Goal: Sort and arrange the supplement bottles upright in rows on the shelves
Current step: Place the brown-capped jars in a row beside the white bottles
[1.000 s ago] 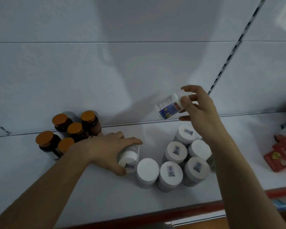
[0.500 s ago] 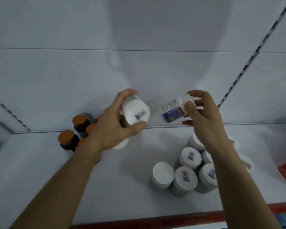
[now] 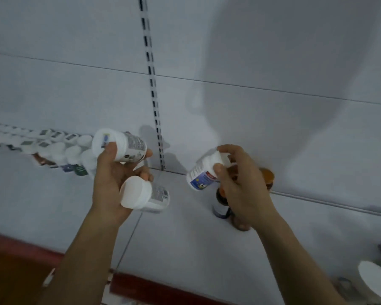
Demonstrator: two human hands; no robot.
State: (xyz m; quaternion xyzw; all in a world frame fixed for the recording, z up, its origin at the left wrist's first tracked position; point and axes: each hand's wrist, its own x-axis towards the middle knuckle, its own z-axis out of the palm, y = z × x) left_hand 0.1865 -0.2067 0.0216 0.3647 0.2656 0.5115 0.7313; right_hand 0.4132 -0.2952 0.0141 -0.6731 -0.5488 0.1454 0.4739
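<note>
White shelving fills the view: a pale back panel is crossed by a dark slotted upright, and a white shelf with a red front edge runs below the foot of that upright.

Two bottles are gripped at once in the left hand, which is raised just left of the upright's lower end. The upper white-capped bottle is pinned on its side between the thumb and the fingers, with its cap turned toward the camera. The lower white-capped bottle is wedged between the palm and the curled fingers, likewise tilted cap-first toward the camera and held clear of the shelf.

To the right of the upright, a small white bottle with a blue and red label is pinched near its cap by the thumb and fingertips of the right hand; it is tilted, with its base pointing down toward the upright's foot.

Orange-capped amber bottles are seen standing upright on the shelf right of the upright, partly hidden behind the right hand.

Far to the left of the upright, a row of white-capped bottles is lined up against the back panel, blurred. One more white-capped jar is cut off by the frame far to the lower right of the upright.
</note>
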